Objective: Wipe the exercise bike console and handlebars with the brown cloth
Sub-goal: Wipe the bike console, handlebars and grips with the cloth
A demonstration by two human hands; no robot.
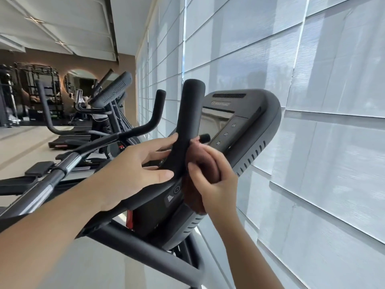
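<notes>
The matte black handlebar point(188, 122), a rounded tube, runs from 6 to 12 o'clock with its blunt tip at 12. At its 3 o'clock the right hand point(214, 174) clutches the bunched brown cloth point(206, 163) against it. At 9, the left hand point(133, 163) touches it with straight fingers. The smooth, vented console point(245, 130) lies at 2 o'clock.

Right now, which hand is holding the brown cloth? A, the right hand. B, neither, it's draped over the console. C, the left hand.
A: the right hand curls round the bunched brown cloth and presses it to the upright handlebar, while the left hand touches the bar's other side with straight fingers.
</notes>
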